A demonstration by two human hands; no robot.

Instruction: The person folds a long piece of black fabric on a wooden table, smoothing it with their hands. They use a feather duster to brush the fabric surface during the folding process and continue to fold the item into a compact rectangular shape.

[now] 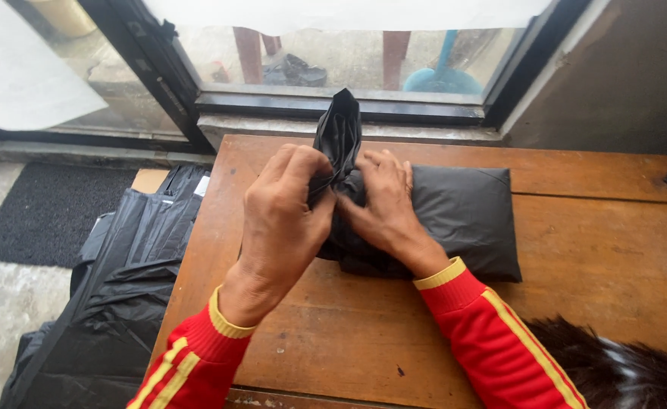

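The wooden table lay bare right of the black plastic parcel, which sat near its far edge below the window; its left edge dropped to black bags. Left hand and right hand pinched the parcel's gathered neck, fingertips hidden; parcel smooth, pillow-shaped.

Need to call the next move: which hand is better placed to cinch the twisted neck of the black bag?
Left, probably. The left hand already pinches the gathered neck of the black bag at its base, its grip closed there. The right hand lies flatter, pressing the bag's body against the wooden table.
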